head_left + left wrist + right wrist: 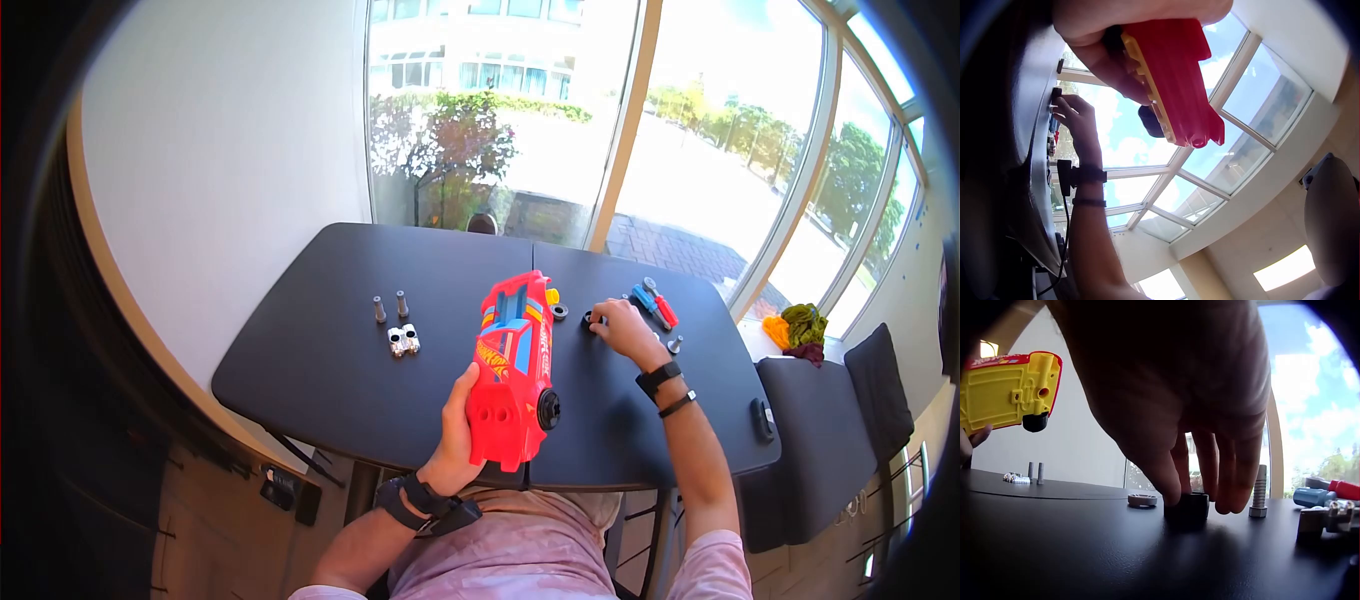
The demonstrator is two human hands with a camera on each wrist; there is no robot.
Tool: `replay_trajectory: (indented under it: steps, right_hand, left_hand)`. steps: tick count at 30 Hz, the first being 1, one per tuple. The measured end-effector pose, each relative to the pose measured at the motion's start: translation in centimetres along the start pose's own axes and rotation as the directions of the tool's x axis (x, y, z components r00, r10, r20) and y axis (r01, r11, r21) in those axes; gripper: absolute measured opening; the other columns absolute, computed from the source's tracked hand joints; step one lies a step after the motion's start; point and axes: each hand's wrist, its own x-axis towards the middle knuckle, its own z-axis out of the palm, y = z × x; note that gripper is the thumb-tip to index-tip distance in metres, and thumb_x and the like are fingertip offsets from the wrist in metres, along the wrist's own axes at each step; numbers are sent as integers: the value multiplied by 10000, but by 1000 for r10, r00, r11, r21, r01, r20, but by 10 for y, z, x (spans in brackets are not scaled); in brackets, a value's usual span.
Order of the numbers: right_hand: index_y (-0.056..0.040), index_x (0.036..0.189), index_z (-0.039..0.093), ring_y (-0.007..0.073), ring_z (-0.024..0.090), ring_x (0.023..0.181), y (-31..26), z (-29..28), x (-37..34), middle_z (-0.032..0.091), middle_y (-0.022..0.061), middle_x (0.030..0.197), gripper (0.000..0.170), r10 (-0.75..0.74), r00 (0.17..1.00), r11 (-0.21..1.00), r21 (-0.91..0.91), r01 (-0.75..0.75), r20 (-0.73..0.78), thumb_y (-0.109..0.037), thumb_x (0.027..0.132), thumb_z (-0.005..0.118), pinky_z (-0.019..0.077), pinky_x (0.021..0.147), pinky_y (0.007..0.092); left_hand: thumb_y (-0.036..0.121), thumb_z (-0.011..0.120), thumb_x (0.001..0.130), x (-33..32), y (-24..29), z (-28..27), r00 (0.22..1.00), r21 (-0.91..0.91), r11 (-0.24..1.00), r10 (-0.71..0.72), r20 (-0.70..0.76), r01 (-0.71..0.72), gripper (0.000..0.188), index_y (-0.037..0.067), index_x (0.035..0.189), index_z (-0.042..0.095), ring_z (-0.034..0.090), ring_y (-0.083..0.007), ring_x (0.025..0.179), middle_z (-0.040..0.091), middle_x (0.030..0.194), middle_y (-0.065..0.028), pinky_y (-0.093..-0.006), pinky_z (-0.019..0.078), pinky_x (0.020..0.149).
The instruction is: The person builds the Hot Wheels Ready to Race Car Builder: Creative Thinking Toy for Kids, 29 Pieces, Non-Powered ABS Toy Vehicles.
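Gripping the red toy car, the left hand holds it raised over the near part of the desk. Well apart from it, the right hand pinches a black round piece between thumb and fingers at the desk's surface, well inside the edges. That hand has the car on one side and the blue and red tools close on the other, with a bolt near the wrist, so side room is tight there. Two upright bolts and a silver piece sit well in from the left edge; a black object lies close to the right edge. The head view shows the car's decorated top; the right wrist view shows its yellow underside instead, and a grey ring lying flat just beside the pinched piece.
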Motion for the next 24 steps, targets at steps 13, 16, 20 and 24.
replay_trajectory:
  steps: [13,16,20,24]
  right_hand:
    - [-54,1527,699,180,726,1240,-129,-72,-39,714,99,1411,488,-95,966,683,690,239,-240,-24,1050,796,657,1082,364]
    - [-13,1456,743,185,751,1202,-142,-75,-41,721,101,1379,407,-103,970,679,697,231,-221,-26,1053,800,670,1030,349]
    - [28,1180,846,147,789,830,-133,-84,-41,814,91,994,321,18,991,845,532,54,-129,-276,1116,765,661,748,292]
    - [48,937,861,123,721,559,-108,-78,-31,774,74,682,621,110,987,839,543,-31,-113,-501,1155,670,567,562,274]
  left_hand:
    - [592,578,1137,0,0,-3,999,-10,1000,-23,24,23,718,31,1584,545,782,-265,1239,743,1427,-163,-457,658,1041]
    - [579,563,1140,-4,1,3,1000,19,1000,6,14,-6,714,25,1589,535,778,-273,1250,737,1439,-167,-461,654,1051]
    - [570,558,1139,-4,0,1,1000,15,1000,21,14,-21,705,29,1590,532,779,-275,1244,736,1438,-165,-458,655,1046]
    - [562,574,1134,-2,-2,-2,999,-2,999,39,8,-39,694,34,1583,538,779,-272,1242,739,1426,-159,-452,655,1042]
